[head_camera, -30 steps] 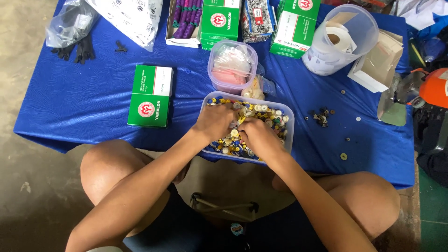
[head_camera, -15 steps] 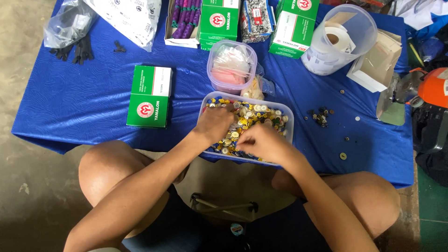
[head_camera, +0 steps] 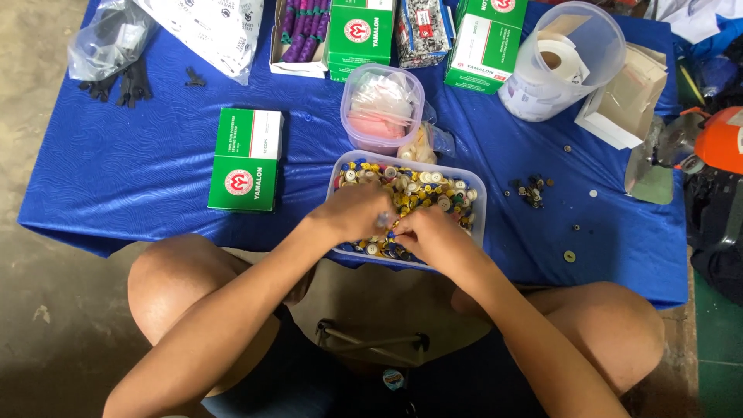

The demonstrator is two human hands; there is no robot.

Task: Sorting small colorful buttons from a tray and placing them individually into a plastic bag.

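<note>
Buttons — mixed colours, heaped in clear rectangular tub — both hands in.

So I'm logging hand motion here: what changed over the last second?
Both hands drew back toward the near edge of the clear tub of mixed buttons. The left hand and right hand now meet, fingertips together. Whether they pinch a button is unclear. Tub, green box and the rest stayed put.

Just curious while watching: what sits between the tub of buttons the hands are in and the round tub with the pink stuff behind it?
In the head view, a small clear bag of pale pieces lies between the button tub and the round tub.
</note>
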